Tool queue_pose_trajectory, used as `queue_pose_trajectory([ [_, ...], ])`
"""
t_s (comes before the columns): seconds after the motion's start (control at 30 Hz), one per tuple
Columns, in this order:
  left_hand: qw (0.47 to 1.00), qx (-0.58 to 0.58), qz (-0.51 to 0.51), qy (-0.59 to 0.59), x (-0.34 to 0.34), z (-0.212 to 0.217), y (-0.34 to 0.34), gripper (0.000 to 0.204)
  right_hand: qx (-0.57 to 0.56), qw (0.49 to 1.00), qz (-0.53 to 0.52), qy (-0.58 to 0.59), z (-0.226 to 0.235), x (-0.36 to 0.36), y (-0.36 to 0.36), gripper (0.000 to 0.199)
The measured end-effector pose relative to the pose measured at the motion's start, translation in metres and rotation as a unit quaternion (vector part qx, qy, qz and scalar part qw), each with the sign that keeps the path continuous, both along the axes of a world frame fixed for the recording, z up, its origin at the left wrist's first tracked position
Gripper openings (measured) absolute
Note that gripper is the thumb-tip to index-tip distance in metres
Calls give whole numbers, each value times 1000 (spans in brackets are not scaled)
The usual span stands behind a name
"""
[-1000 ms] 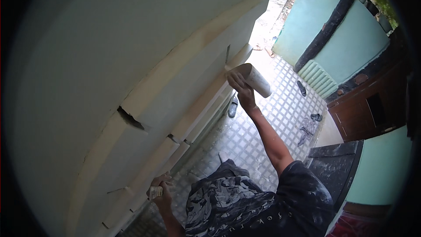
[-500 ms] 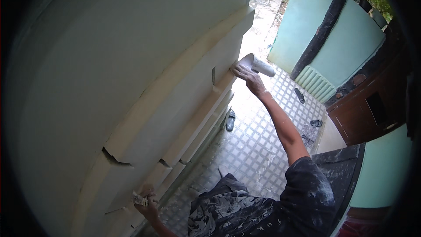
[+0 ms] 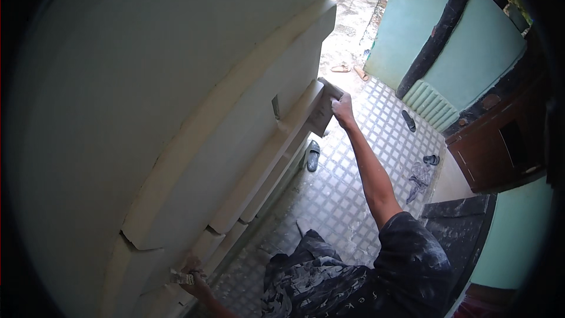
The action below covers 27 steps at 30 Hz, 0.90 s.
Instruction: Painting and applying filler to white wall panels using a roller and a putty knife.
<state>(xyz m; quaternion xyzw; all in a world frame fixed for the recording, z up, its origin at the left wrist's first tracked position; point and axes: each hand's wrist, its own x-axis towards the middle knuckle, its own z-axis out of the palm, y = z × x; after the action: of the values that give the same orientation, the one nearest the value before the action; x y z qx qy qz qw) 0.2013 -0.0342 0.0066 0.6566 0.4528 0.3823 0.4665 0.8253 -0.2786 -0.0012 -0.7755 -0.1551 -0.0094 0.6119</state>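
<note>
Grey sheet (image 3: 321, 118) sits at the far end corner of the ledge (image 3: 259, 176), seemingly flat against its outer edge. Right hand (image 3: 342, 111) clamped on the sheet's outer side, arm outstretched, probably to keep it backed against that edge. Left hand (image 3: 193, 275) gripped round a small pale item (image 3: 180, 277) by the wall's (image 3: 118, 82) near, lower mouldings, maybe bracing; contact unclear. Dark sandal (image 3: 313, 156) on the tiled floor (image 3: 347, 182), just outside the ledge's lower edge.
</note>
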Motion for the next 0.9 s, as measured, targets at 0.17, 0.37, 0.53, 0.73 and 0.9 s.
queue_pose_trajectory([
  [0.17,1000,15,-11,-11,18,14,-7,33,-48,996,-54,-56,-9,-7,-3,34],
  [0.37,999,42,-10,-8,17,15,-7,31,-99,994,-32,-25,0,-17,-1,40],
  [0.53,998,48,-27,3,18,17,-8,31,-48,998,-27,-29,-27,-1,3,42],
  [0.73,999,27,-13,20,11,8,-5,29,109,979,61,161,-51,-4,4,30],
  [0.9,999,-24,20,13,8,4,-5,28,195,950,62,235,-35,-42,19,24],
])
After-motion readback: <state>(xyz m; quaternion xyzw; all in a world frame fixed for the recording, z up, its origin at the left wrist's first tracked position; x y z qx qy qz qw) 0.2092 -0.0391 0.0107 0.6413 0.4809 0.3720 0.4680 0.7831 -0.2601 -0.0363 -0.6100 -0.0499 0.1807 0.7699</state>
